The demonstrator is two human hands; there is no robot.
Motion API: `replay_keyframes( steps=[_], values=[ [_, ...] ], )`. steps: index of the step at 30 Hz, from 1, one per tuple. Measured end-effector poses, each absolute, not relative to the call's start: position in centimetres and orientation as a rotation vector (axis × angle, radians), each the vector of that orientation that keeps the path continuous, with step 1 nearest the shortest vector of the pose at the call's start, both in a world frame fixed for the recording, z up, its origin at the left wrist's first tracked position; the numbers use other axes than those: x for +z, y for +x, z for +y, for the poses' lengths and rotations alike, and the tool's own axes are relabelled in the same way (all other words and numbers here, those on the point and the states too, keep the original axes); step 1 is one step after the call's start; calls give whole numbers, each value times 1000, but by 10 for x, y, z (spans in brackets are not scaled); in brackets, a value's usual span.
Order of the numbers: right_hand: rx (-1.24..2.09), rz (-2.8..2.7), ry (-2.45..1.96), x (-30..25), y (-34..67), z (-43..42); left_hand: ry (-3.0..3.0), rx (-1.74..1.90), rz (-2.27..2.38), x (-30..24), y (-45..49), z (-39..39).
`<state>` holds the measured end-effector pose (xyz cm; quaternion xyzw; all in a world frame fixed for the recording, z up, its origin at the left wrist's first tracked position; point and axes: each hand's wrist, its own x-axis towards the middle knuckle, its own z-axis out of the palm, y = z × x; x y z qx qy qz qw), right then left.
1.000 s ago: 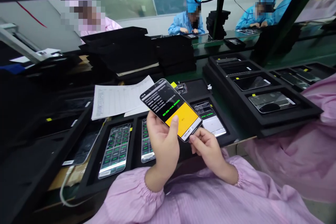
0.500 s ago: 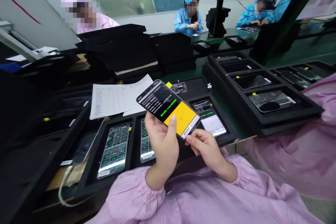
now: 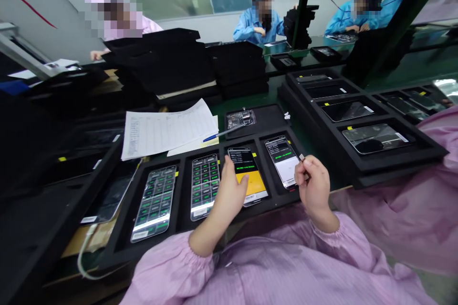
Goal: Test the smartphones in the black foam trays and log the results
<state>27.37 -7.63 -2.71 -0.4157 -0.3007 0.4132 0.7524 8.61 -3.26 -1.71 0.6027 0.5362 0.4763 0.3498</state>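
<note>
Your left hand (image 3: 231, 190) rests flat on the yellow-screened phone (image 3: 248, 176), lying in the third slot of the black tray (image 3: 121, 243); press it level so it seats fully. Your right hand (image 3: 315, 183) has its fingers pinched shut on a small plug (image 3: 301, 157) just above the fourth phone (image 3: 284, 161). Four lit phones sit in that tray.

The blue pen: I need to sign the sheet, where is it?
In the head view, the blue pen lies centre, on the lower right edge of the paper sheets, just behind the black tray of phones.
</note>
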Motion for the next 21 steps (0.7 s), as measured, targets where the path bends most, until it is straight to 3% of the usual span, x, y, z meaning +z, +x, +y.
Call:
replay_keyframes(
  steps=[5, 8, 14, 21],
  values=[
    [901, -651, -902, -29, 274, -77, 2294, 928, 1293, -12, 137, -40],
    [882, -666, -886, -29, 274, -82, 2381, 675, 1243, -19, 164, -46],
    [977, -630, -707, -25, 278, -83, 1882, 837, 1284, -20, 187, -56],
    [1044, -431, -685, -19, 292, -97, 1179, 1023, 1174, -13, 209, -15]
  ],
)
